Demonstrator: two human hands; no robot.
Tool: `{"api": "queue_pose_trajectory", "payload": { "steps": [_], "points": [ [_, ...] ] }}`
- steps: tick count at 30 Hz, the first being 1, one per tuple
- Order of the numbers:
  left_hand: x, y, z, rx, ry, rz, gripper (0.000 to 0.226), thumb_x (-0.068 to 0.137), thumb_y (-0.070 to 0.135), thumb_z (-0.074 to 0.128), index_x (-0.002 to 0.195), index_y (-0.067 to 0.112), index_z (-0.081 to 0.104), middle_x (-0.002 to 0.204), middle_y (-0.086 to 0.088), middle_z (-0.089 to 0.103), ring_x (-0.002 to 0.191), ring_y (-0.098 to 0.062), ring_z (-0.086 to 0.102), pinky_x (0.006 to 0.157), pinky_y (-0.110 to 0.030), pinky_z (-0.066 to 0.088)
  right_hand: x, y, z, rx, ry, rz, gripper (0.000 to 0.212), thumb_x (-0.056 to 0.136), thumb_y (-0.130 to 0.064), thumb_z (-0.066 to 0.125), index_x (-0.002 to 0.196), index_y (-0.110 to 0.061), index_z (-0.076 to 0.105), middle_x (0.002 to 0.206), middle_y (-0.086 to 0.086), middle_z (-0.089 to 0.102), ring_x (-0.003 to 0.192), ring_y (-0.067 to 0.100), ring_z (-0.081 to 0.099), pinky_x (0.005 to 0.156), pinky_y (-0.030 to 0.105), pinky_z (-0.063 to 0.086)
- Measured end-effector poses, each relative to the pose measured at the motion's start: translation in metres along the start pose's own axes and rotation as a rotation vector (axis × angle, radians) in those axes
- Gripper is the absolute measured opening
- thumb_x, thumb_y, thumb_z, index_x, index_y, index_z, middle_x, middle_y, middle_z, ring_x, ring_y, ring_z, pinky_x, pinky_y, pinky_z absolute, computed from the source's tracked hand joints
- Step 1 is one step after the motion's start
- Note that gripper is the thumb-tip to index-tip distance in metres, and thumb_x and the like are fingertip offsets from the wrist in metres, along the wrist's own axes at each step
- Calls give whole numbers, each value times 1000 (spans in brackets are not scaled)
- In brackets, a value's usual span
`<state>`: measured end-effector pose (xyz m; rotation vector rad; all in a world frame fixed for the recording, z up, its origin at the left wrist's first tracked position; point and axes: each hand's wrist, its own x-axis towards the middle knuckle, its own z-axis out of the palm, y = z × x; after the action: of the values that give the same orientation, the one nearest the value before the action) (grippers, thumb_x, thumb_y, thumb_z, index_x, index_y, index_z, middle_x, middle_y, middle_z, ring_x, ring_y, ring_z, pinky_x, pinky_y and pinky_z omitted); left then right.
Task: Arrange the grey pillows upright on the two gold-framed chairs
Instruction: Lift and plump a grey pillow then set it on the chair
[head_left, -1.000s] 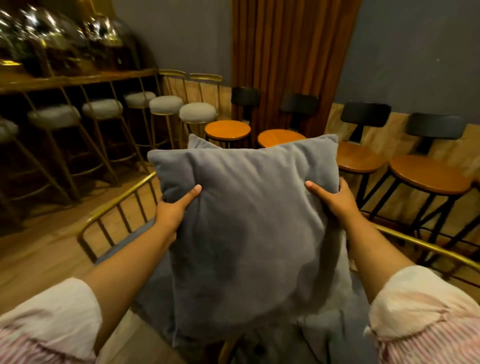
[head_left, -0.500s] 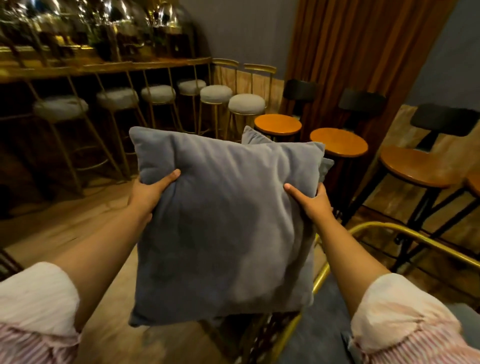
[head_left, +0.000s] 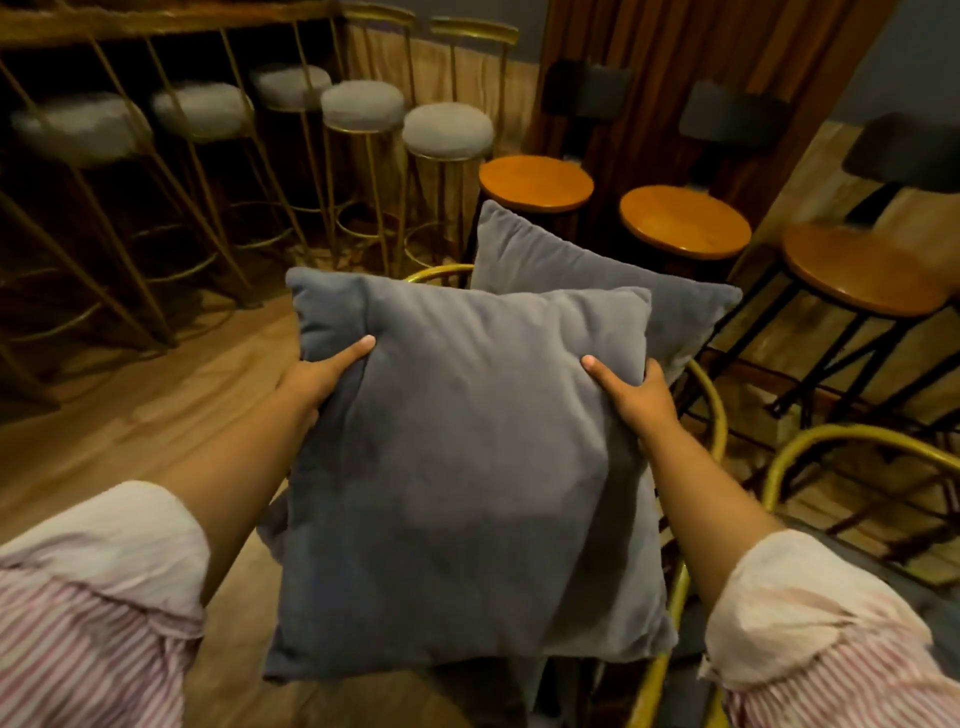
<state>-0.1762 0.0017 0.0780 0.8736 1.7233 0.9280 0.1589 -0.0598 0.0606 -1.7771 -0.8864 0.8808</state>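
Head cam: left hand (head_left: 311, 376) & right hand (head_left: 636, 397) grip pillow (head_left: 457, 483) by its sides, keeping it upright; second pillow (head_left: 582, 265) at 12 o'clock, probably on chair (head_left: 709, 400).

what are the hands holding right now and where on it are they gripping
Both hands, left hand and right hand, hold the front grey pillow by its opposite side edges, near the top.

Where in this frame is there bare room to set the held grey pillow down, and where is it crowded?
Both hands, left hand and right hand, hold the grey pillow. Bare: the wooden floor between the gold stools and the left arm. Crowded: the gold-framed chair behind it holds a second pillow.
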Motion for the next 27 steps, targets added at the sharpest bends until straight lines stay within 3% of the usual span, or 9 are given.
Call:
{"api": "queue_pose_trajectory", "payload": {
  "steps": [4,7,11,15,19,24,27],
  "points": [
    [58,-23,38,245,-48,-101,110,65,75,57,149,10,27,153,-16,34,137,-39,35,110,-49,34,25,38,31,-103,10,124,87,76,-51,69,145,-14,31,148,14,40,133,35,42,106,42,39],
    [62,-50,71,419,-22,-63,93,90,58,41,152,9,-8,161,-18,0,147,-38,7,118,-46,11,25,70,55,-353,-22,161,94,82,-63,52,152,-25,3,160,15,12,145,37,19,117,48,21],
    [68,-73,80,515,36,-37,87,89,66,32,151,25,-11,160,-19,-9,148,-38,-5,118,-53,0,23,92,65,-477,-37,120,91,83,-70,40,149,-36,-12,161,11,-8,148,33,-1,118,54,7],
    [59,-72,81,573,53,-36,84,90,65,28,151,25,-11,160,-18,-11,148,-37,-7,118,-55,-1,24,95,55,-509,-126,128,90,82,-72,38,146,-42,-17,161,9,-14,149,30,-7,118,56,4],
    [15,-63,101,634,51,33,83,93,57,30,152,12,-8,160,-21,-10,148,-39,-7,118,-50,-2,3,99,34,-514,-228,54,82,87,-63,42,149,-40,-6,161,9,-10,149,31,-3,118,50,5],
    [-72,-67,142,812,-121,216,97,86,59,49,152,21,-11,158,-24,-14,146,-43,-8,117,-52,2,-43,112,-32,-767,-371,-44,67,89,-56,45,146,-25,29,149,14,40,135,32,40,109,48,34],
    [-126,-72,176,776,-283,274,95,86,51,56,152,25,-9,160,-20,-11,147,-43,-7,117,-53,9,-86,125,-94,-785,-312,-60,64,90,-54,46,145,-23,33,142,15,47,130,31,46,106,45,37]
  ]
}}
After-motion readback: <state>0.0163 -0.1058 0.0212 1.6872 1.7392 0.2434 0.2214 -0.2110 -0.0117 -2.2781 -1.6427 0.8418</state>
